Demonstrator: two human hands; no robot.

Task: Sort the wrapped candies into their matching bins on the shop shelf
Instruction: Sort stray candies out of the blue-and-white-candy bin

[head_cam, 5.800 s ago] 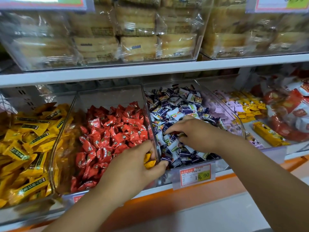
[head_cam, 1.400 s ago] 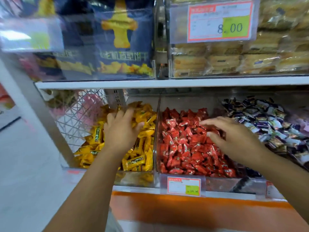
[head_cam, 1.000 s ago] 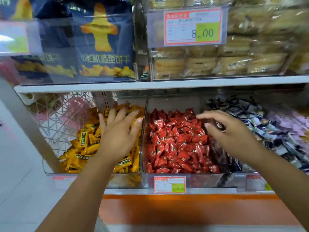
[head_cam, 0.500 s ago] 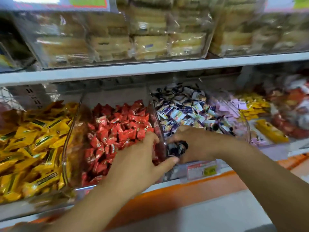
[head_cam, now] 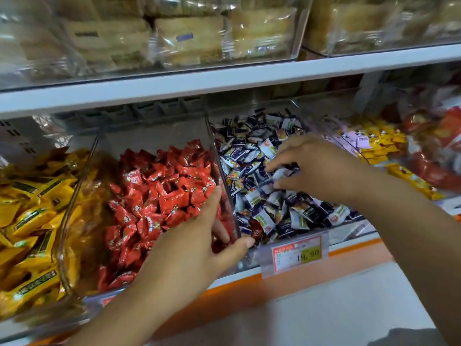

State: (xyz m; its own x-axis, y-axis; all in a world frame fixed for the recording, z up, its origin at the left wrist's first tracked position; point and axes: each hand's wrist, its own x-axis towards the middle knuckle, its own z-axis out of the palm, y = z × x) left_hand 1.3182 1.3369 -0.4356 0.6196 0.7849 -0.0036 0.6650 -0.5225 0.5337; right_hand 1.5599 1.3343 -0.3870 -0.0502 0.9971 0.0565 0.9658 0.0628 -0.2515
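Three clear bins sit side by side on the lower shelf: yellow candies (head_cam: 32, 216) on the left, red candies (head_cam: 162, 191) in the middle, blue-and-white candies (head_cam: 257, 146) to their right. My left hand (head_cam: 197, 248) lies at the front right corner of the red bin. Its fingers are straight among the red candies and its thumb reaches over the clear divider (head_cam: 224, 186). My right hand (head_cam: 314, 168) is in the blue-and-white bin, fingers and thumb curled around a few of those candies. One red candy (head_cam: 255, 229) lies among the blue-and-white ones near my left thumb.
A price tag (head_cam: 296, 254) hangs on the front of the blue-and-white bin. Further right are yellow and pale purple sweets (head_cam: 374, 143) and red packets (head_cam: 439, 151). The white upper shelf (head_cam: 224, 78) carries clear boxes of wrapped pastries (head_cam: 189, 36) close overhead.
My right hand has moved from the front of the blue-and-white bin deeper into it. My left hand stays at the divider. Earlier, both hands were over the yellow and red bins.
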